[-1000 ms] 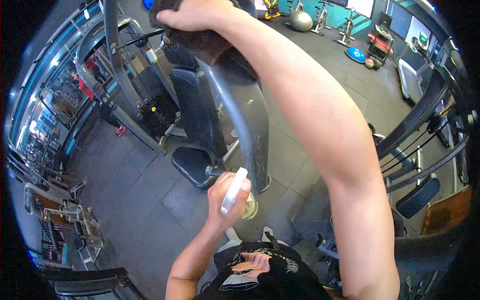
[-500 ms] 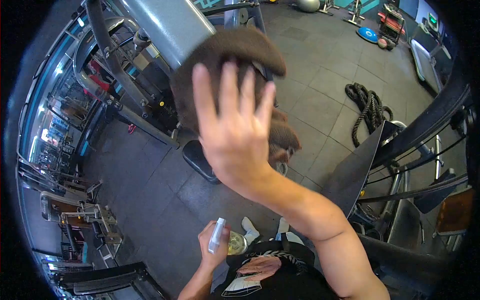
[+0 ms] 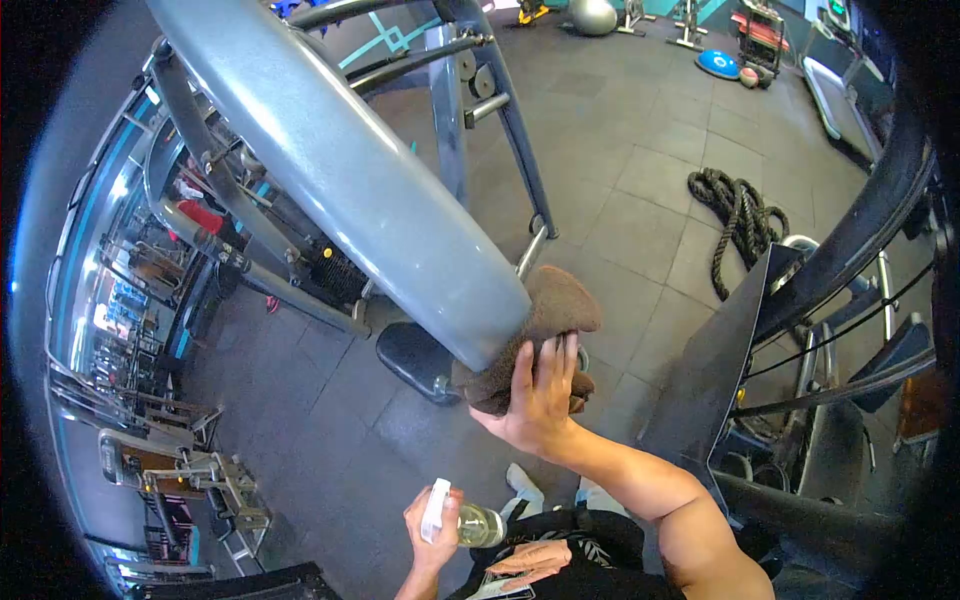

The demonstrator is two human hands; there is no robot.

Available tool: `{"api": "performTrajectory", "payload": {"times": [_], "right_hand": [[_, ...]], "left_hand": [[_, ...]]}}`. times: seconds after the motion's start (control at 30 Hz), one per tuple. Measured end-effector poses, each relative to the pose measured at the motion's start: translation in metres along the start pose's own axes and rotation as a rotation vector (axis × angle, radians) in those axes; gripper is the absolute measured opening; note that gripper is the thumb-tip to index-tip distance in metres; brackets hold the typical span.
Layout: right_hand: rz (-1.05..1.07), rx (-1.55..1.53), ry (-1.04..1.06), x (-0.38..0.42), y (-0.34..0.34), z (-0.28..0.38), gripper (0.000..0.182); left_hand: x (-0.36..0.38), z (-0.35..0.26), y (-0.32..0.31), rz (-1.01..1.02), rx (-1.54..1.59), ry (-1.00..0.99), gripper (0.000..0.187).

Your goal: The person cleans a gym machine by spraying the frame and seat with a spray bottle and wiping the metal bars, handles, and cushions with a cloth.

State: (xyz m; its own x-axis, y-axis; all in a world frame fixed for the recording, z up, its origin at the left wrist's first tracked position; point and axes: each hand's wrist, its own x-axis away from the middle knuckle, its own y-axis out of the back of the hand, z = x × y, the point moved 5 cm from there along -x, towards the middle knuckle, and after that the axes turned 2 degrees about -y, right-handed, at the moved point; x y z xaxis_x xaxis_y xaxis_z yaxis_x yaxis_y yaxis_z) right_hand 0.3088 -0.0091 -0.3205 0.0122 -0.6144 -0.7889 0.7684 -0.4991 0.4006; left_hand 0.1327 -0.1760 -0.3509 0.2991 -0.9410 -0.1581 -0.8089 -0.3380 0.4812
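A brown towel [image 3: 563,300] is bunched around the lower end of a large grey metal beam [image 3: 340,180]. My right hand [image 3: 540,400] presses on the towel, its fingers wrapped over the cloth. Lower down, my left hand [image 3: 432,525] grips a spray bottle [image 3: 480,525] by its white head. The bottle is clear with yellowish liquid in it and lies tilted, its base toward my body. Part of the towel hangs below my right hand.
A black padded seat [image 3: 412,355] sits beside the beam's lower end. Thick black rope [image 3: 738,215] lies coiled on the tiled floor to the right. Dark machine frames [image 3: 850,270] stand at the right; more gym machines [image 3: 180,470] line the left.
My right hand and the towel have moved down toward my body, to the beam's lower end, uncovering much of the beam. My left hand still holds the bottle, slightly lower.
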Motion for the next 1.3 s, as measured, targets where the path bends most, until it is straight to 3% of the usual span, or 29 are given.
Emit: {"api": "performTrajectory", "payload": {"times": [0.23, 0.43, 0.47, 0.53, 0.57, 0.63, 0.77, 0.83, 0.93, 1.03, 1.1, 1.13, 1.3], "right_hand": [[0.205, 0.132, 0.082, -0.159, 0.045, 0.066, 0.113], [0.384, 0.083, -0.031, -0.302, 0.016, 0.092, 0.118], [0.526, -0.064, -0.042, -0.337, -0.001, 0.078, 0.115], [0.795, -0.594, -0.106, -0.357, -0.010, 0.072, 0.083], [0.904, -0.983, -0.155, -0.354, -0.003, 0.077, 0.052], [0.890, -1.262, -0.358, -0.343, -0.009, 0.056, 0.034], [0.775, -1.677, -0.495, -0.297, -0.053, 0.007, 0.054], [0.899, -1.735, -0.498, -0.257, -0.060, -0.014, 0.061], [0.862, -1.805, -0.344, -0.187, -0.043, -0.035, 0.070], [0.791, -1.517, -0.275, -0.129, -0.018, -0.052, 0.074], [0.571, -1.341, -0.419, -0.096, 0.003, -0.048, 0.075], [0.266, -1.071, -0.195, -0.080, 0.009, -0.048, 0.081], [0.002, -0.621, -0.249, 0.040, -0.011, -0.055, 0.101]], "left_hand": [[-0.016, 0.001, -0.001, 0.011, 0.102, 0.070, 0.023], [-0.020, 0.030, -0.014, 0.014, 0.234, 0.056, 0.022], [-0.018, 0.032, -0.016, 0.005, 0.263, 0.076, 0.022], [-0.018, 0.031, -0.018, -0.004, 0.262, 0.085, 0.023], [-0.017, 0.030, -0.017, -0.001, 0.252, 0.088, 0.023], [-0.013, 0.028, -0.017, 0.008, 0.233, 0.079, 0.026], [-0.004, 0.013, -0.014, -0.034, 0.236, 0.120, 0.027], [0.004, 0.004, -0.006, -0.015, 0.151, 0.124, 0.030], [0.013, 0.005, -0.003, -0.035, 0.137, 0.138, 0.031], [0.018, 0.007, 0.000, -0.058, 0.152, 0.178, 0.030], [0.020, 0.004, -0.002, -0.048, 0.134, 0.213, 0.029], [0.019, 0.001, -0.002, -0.031, 0.111, 0.226, 0.029], [0.012, -0.006, -0.015, 0.034, 0.072, 0.189, 0.028]]}}
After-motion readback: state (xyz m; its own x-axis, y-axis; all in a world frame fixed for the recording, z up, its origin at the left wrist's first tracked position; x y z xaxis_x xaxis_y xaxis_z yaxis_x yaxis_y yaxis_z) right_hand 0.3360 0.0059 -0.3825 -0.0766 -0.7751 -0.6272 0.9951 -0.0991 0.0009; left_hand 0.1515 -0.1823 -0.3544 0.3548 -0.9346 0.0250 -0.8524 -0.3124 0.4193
